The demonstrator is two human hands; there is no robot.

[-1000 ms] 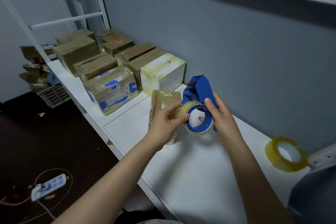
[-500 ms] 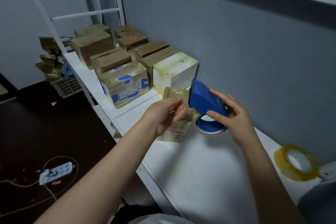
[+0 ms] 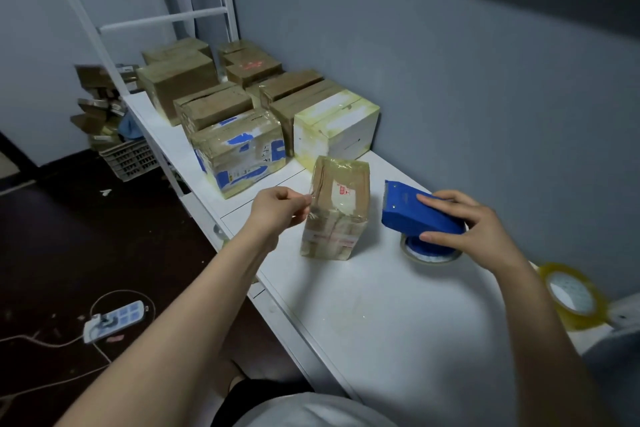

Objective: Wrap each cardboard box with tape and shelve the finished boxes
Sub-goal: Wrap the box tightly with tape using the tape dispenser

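Observation:
A small tape-wrapped cardboard box (image 3: pixel 337 208) stands upright on the white table (image 3: pixel 381 315). My left hand (image 3: pixel 278 208) is just left of the box, fingertips pinched together at its upper left edge; I cannot see whether tape is between them. My right hand (image 3: pixel 474 229) grips the blue tape dispenser (image 3: pixel 415 215), which rests on the table right of the box with its tape roll (image 3: pixel 429 255) down. Several wrapped boxes (image 3: pixel 239 146) stand packed together further back on the left, a white one (image 3: pixel 336 130) nearest.
A spare yellow tape roll (image 3: pixel 571 296) lies at the table's right end by the grey wall. A white shelf frame (image 3: pixel 162 19) rises at the back left. On the dark floor lie a power strip (image 3: pixel 114 321) with cables and a crate (image 3: pixel 130 158) of cardboard.
My right hand has lowered the dispenser from mid-air onto the table, right of the small box. My left hand has left the tape roll and moved to the box's left edge.

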